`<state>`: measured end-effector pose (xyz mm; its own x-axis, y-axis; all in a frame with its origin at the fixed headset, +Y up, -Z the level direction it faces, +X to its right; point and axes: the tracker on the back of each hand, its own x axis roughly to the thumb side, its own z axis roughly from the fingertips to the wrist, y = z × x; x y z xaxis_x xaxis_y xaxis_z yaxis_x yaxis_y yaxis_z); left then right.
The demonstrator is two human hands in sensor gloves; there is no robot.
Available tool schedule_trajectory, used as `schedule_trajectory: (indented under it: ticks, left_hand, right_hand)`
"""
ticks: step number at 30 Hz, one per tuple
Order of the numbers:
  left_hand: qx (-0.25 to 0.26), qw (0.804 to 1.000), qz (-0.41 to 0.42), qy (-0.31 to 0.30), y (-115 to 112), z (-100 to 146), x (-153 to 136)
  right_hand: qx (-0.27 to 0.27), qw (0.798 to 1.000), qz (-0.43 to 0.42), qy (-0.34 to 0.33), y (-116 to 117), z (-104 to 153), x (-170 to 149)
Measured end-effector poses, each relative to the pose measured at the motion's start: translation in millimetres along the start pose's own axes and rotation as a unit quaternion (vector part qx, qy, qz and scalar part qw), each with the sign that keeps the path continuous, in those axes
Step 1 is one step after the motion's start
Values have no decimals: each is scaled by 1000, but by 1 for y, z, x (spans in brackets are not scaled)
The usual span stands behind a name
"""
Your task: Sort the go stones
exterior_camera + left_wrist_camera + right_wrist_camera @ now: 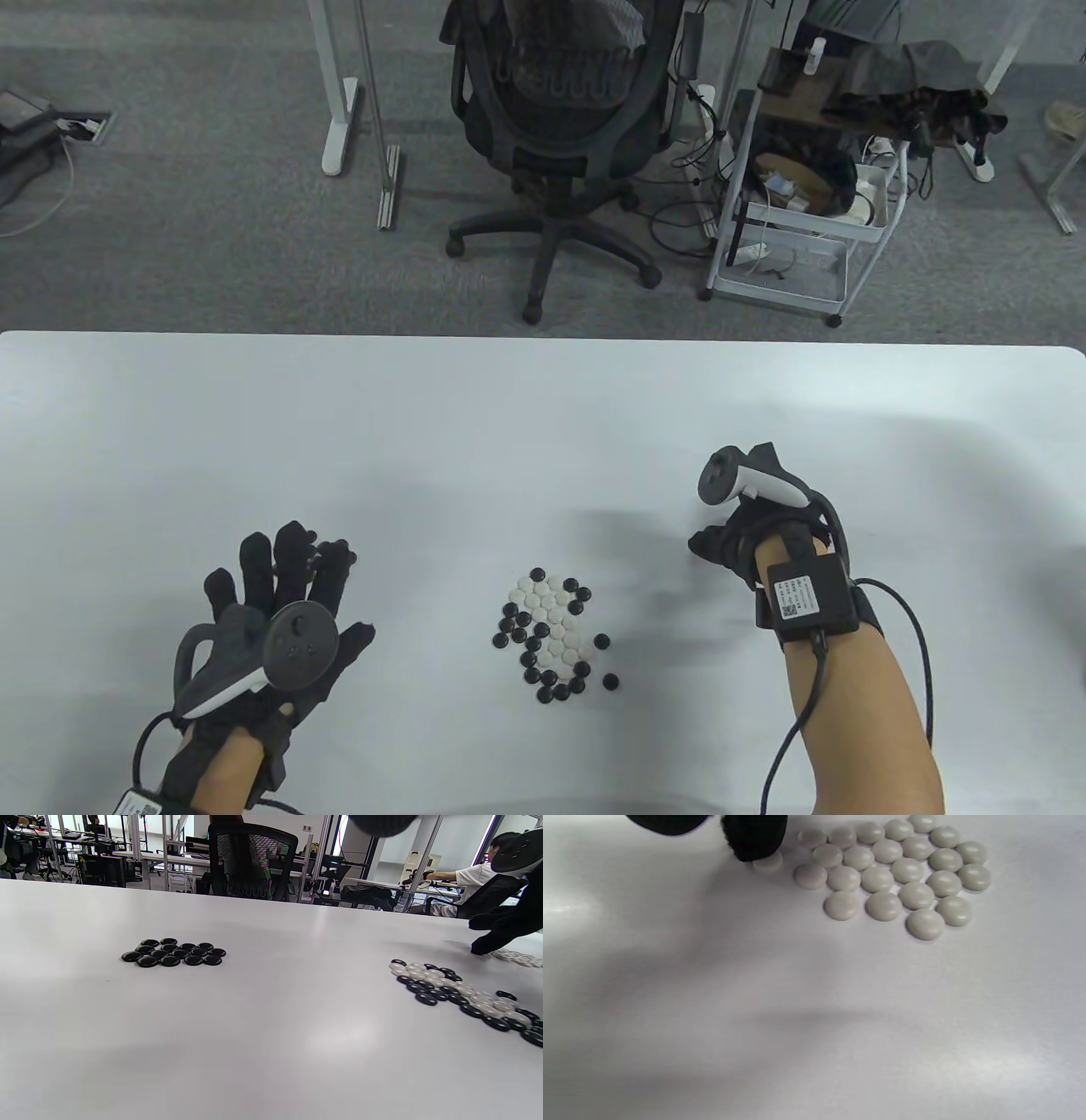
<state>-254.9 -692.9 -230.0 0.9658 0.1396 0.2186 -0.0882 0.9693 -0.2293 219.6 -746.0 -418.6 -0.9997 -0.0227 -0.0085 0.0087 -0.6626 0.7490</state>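
Right wrist view: our right hand (753, 836) presses a white stone (768, 860) with curled fingertips; sliding carelessly could scatter the white group (895, 870).

Black office chair (556, 127), white wire cart (797, 212) (cluttered), grey carpet (212, 238)

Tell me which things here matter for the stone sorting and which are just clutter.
Job:
mixed pile
sorted black stones
sorted white stones
left hand, fingers spread
right hand, fingertip on a white stone

Clutter:
office chair
white cart
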Motion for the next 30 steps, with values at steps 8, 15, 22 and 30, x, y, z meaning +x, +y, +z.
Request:
schedule_trajectory:
  ticks: [8, 15, 22, 30]
  left_hand:
    - [0, 1000, -1, 0, 0, 0, 0]
    - [-3, 1000, -2, 1, 1, -1, 1]
    - [-5, 1000, -4, 1, 1, -1, 2]
    - [-7, 1000, -6, 0, 0, -1, 3]
  right_hand:
    - [1, 1000, 0, 15, 0, 2, -9]
    - [-6, 998, 1, -66, -4, 21, 19]
    - [20, 978, 59, -197, 15, 58, 79]
    - [49, 961, 98, -256, 48, 64, 124]
